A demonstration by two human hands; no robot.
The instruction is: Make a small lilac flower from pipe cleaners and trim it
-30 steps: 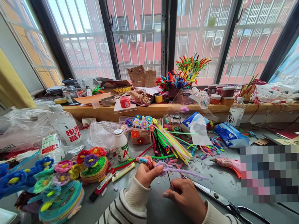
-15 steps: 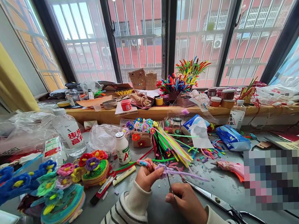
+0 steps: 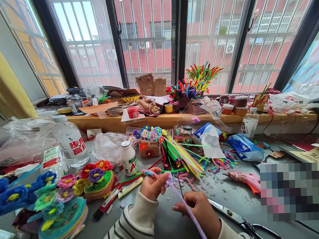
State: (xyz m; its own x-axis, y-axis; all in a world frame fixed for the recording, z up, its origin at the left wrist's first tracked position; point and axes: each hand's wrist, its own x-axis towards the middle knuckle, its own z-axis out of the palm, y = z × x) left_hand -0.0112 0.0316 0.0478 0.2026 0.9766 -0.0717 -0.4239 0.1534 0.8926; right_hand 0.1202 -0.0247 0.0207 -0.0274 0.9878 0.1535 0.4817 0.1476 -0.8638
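My left hand (image 3: 150, 186) is closed in a pinch on a small purple pipe-cleaner flower (image 3: 169, 179); a pink and blue twist sticks out behind its thumb. A long lilac pipe-cleaner stem (image 3: 190, 212) runs from that flower down across my right hand (image 3: 200, 211). My right hand is closed around the stem and also holds a thin dark tool (image 3: 180, 187) that points up toward the flower. Both hands hover just above the grey table (image 3: 230, 197), near its front edge.
Large scissors (image 3: 240, 222) lie right of my right hand, a pink glue gun (image 3: 242, 178) beyond them. A fan of loose pipe cleaners (image 3: 181, 155), a small white bottle (image 3: 128, 158) and a flower basket (image 3: 149, 143) sit behind. Stacks of finished flowers (image 3: 60, 203) fill the left.
The lilac stem, which lay out to the right, has swung down and now runs toward me across my right hand. The left hand keeps its pinch on the flower.
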